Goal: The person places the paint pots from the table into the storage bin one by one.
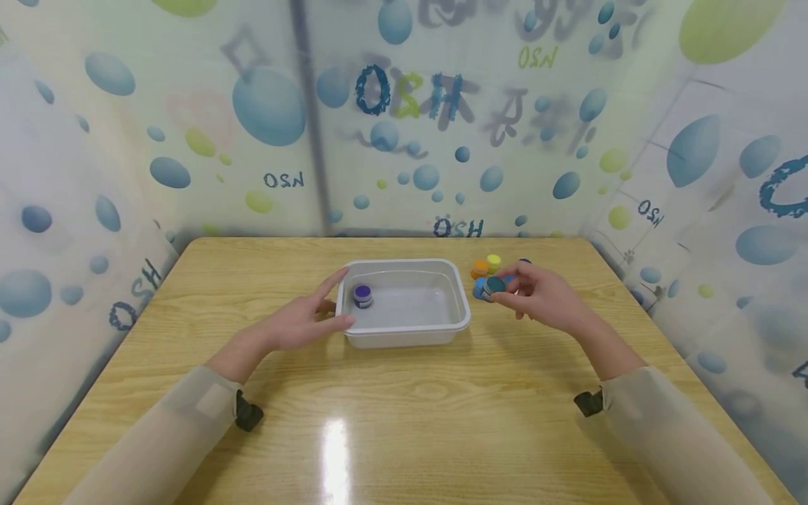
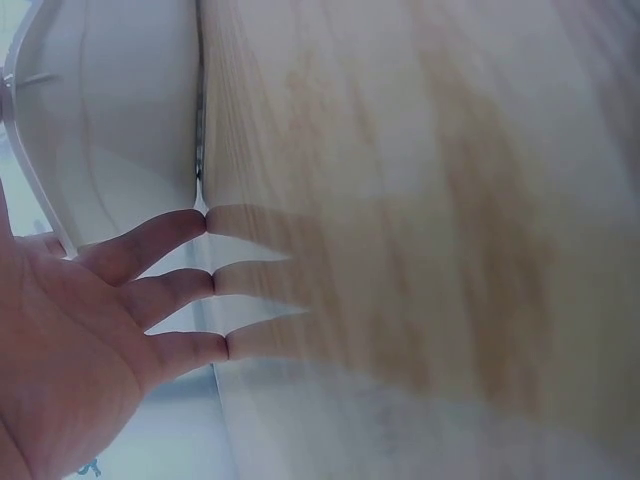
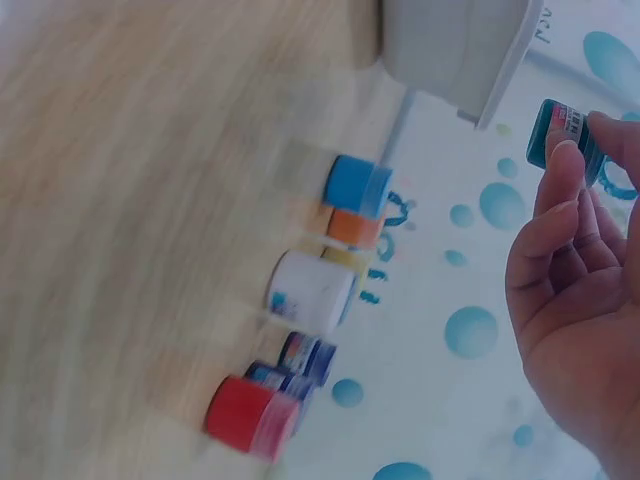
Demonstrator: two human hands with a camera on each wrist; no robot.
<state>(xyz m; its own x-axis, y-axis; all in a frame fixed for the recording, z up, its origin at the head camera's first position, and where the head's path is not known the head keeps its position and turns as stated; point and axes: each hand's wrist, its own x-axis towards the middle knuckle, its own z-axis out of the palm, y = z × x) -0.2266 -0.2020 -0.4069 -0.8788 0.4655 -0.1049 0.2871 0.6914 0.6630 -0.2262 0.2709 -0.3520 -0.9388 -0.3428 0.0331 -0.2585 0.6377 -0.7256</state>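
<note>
A white plastic bin (image 1: 404,337) stands on the wooden table, with one purple-lidded jar (image 1: 362,296) inside near its left end. My left hand (image 1: 303,319) rests against the bin's left side, thumb and forefinger spread along the rim. In the left wrist view the other fingers (image 2: 165,297) are extended, their tips touching the table. Just right of the bin, my right hand (image 1: 539,294) pinches a small teal paint jar (image 1: 494,286) between thumb and fingers. The right wrist view shows this teal jar (image 3: 560,133) raised off the table, its label partly visible.
Behind the right hand stand several more jars: blue (image 3: 357,185), orange (image 3: 352,228), yellow (image 1: 494,262), white (image 3: 310,292), dark blue (image 3: 306,357) and red (image 3: 250,415). Patterned curtains (image 1: 404,140) enclose the table's back and sides.
</note>
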